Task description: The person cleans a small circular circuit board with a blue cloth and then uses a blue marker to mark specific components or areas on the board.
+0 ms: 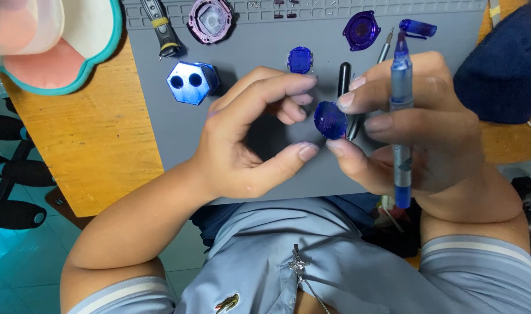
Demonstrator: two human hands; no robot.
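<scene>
My right hand (419,128) pinches a small round blue translucent piece (330,120) between thumb and forefinger, and also carries a blue pen-like tool (401,110) upright between its fingers. My left hand (251,136) hovers just left of the blue piece, thumb and forefinger curved apart, holding nothing. Both hands are above a grey work mat (178,134).
On the mat lie a blue hexagonal block with two holes (191,81), a small blue square part (300,60), a purple round casing (210,20), a dark blue ring part (361,29), a blue cap (418,27), a black tool (162,29) and a thin black stick (343,78). A teal-rimmed tray (73,64) sits at the left on the wooden table (91,145).
</scene>
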